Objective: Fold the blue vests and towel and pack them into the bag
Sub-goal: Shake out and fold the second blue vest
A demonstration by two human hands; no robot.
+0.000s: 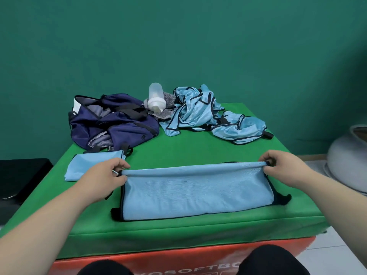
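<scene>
A light blue vest (pixel 195 192) with dark trim lies spread across the front of the green mat (pixel 178 149). Its far edge is lifted off the mat. My left hand (pixel 108 172) pinches the left end of that edge, and my right hand (pixel 282 167) pinches the right end. A folded blue vest (pixel 87 166) lies flat at the left, just behind my left hand. Several crumpled blue vests (pixel 206 114) are heaped at the back right. The navy bag (pixel 113 122) sits open at the back left. A grey striped towel (pixel 168 100) is bunched between bag and heap.
A translucent shaker bottle (pixel 156 97) leans on the towel at the back. The mat tops an orange soft box (pixel 178 259). A black object (pixel 17 175) stands on the left, and a white round basin (pixel 349 157) on the right. My knees are at the bottom edge.
</scene>
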